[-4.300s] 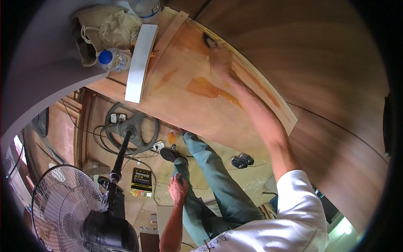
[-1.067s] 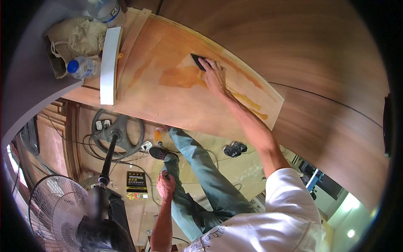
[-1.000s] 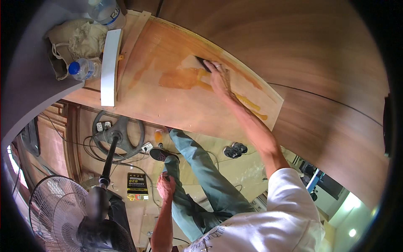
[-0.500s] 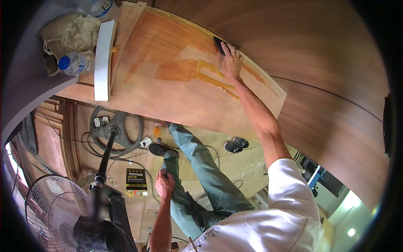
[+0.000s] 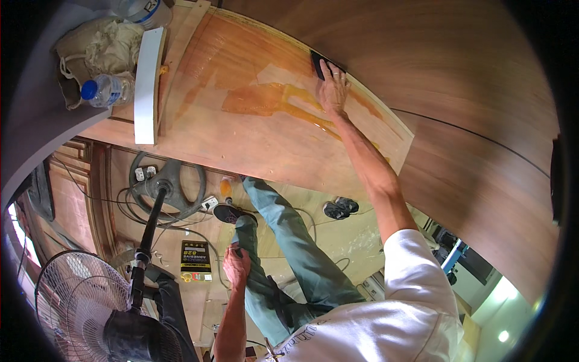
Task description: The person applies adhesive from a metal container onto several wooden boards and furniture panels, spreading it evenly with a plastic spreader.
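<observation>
At the far edge of a wooden panel (image 5: 199, 133), my right hand (image 5: 335, 93) grips a flat black spreader (image 5: 316, 65) and presses it against the surface. A wet, amber layer of glue (image 5: 253, 99) covers part of the panel to the left of that hand, with thicker yellowish streaks nearest to it. Down by my knee, my left hand (image 5: 236, 266) is closed around a small dark thing, mostly hidden by the fingers.
Left on the panel are a white strip (image 5: 146, 90), a water bottle (image 5: 111, 90) and a cloth bag (image 5: 111, 51). Below stand a fan (image 5: 78, 308), a black-and-yellow tin (image 5: 196, 259), cables and a pair of shoes (image 5: 341, 208). A brown wooden wall (image 5: 458, 78) borders the panel's far side.
My right hand has shifted very slightly up, and the black spreader's face has turned to show more broadly. The left hand stays by the knee.
</observation>
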Action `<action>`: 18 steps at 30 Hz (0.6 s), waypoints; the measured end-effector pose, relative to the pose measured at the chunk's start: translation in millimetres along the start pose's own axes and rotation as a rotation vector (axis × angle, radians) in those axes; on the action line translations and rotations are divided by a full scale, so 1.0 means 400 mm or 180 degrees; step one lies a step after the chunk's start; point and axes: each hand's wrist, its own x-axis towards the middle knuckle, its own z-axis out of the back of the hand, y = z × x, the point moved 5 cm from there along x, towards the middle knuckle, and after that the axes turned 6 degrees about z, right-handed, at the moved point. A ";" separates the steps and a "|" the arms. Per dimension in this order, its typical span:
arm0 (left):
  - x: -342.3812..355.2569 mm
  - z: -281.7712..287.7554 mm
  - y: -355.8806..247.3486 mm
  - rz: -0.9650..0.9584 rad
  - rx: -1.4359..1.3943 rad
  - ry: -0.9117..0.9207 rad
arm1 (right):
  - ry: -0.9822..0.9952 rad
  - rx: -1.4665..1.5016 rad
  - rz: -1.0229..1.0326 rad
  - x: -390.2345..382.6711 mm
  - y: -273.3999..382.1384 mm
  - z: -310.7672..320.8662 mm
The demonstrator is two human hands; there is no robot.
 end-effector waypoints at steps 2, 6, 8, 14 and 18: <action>-0.008 0.010 -0.027 0.0025 -0.0091 0.0049 | 0.0032 -0.0031 -0.0015 -0.007 -0.010 -0.004; -0.011 0.016 -0.026 -0.0050 -0.0204 0.0072 | -0.0046 0.0234 -0.0061 0.004 -0.019 -0.014; -0.010 0.019 -0.016 -0.0023 -0.0168 0.0032 | -0.0139 0.0405 -0.0052 0.008 -0.013 -0.011; -0.015 0.017 -0.024 -0.0126 -0.0280 0.0027 | 0.0001 0.0049 -0.0178 0.000 -0.025 -0.006; -0.015 0.026 -0.054 -0.0015 -0.0188 0.0187 | 0.0145 0.0031 -0.0124 -0.058 -0.019 0.021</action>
